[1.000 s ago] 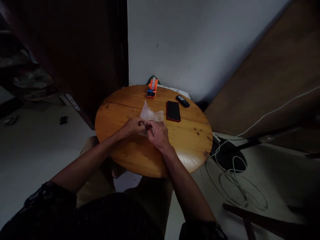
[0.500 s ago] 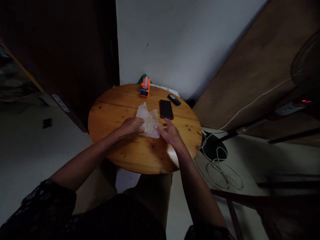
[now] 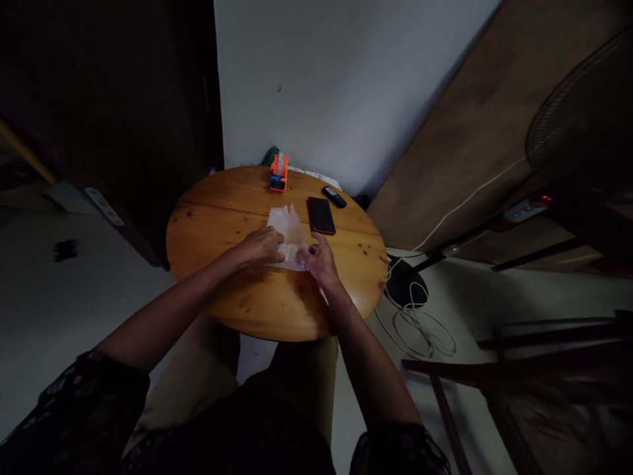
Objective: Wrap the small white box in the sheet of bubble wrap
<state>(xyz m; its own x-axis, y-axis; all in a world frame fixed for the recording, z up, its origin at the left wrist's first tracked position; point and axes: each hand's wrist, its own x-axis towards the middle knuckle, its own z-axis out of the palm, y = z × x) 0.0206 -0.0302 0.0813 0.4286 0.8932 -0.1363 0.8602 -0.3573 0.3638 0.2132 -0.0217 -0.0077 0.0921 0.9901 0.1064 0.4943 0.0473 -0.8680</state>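
Crinkled translucent plastic wrap point(image 3: 291, 236). Lies on a round wooden tabletop point(image 3: 210, 231), between the left hand point(image 3: 267, 245) and the right hand point(image 3: 321, 262). At the wrap's left edge, left-hand fingers curled in, apparently clamped on the film. At the opposite edge, right-hand thumb side touching, index finger stretched past toward the far side; hard to tell pinching from mere pressing. Probably held from two sides to steady such light, springy material, with a loose flap standing up at the far edge.

Just beyond the right hand, a flat black device point(image 3: 321, 215) with a red border, perhaps a phone. Farther back beside that, a small dark handset point(image 3: 334, 196), lying at a slant. Both seemingly set off to one side, out of the way of the wrap. Toward the back edge, an orange tape dispenser point(image 3: 279, 173) with a pale roll, likely placed there for an easy reach. Behind, a pale wall point(image 3: 321, 86). On the floor to the right, loops of white cable point(image 3: 409, 313) near a round black base point(image 3: 404, 285).
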